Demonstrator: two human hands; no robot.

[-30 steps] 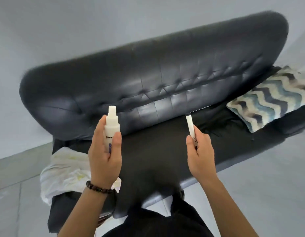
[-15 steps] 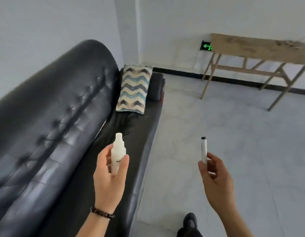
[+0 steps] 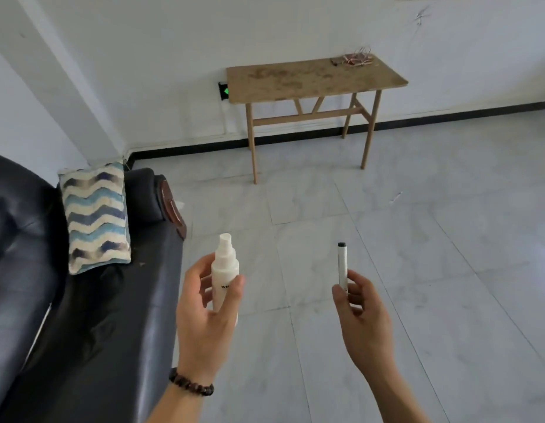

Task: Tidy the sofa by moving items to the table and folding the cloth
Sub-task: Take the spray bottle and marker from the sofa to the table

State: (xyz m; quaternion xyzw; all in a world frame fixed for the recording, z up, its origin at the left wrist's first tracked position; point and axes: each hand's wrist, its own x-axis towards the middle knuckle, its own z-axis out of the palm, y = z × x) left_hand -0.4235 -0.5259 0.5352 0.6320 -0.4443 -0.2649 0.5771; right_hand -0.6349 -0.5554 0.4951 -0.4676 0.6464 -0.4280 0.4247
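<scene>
Fingers (image 3: 195,271) of left hand (image 3: 204,325) curl round upright spray bottle (image 3: 225,268); right hand (image 3: 366,328) pinches upright pen (image 3: 342,264).

Bottle (image 3: 225,270): in left hand (image 3: 204,322)
Pen (image 3: 342,264): in right hand (image 3: 366,325)
Sofa (image 3: 106,331): left of both hands
Cushion (image 3: 95,221): on sofa
Desk (image 3: 295,77): well ahead
</scene>
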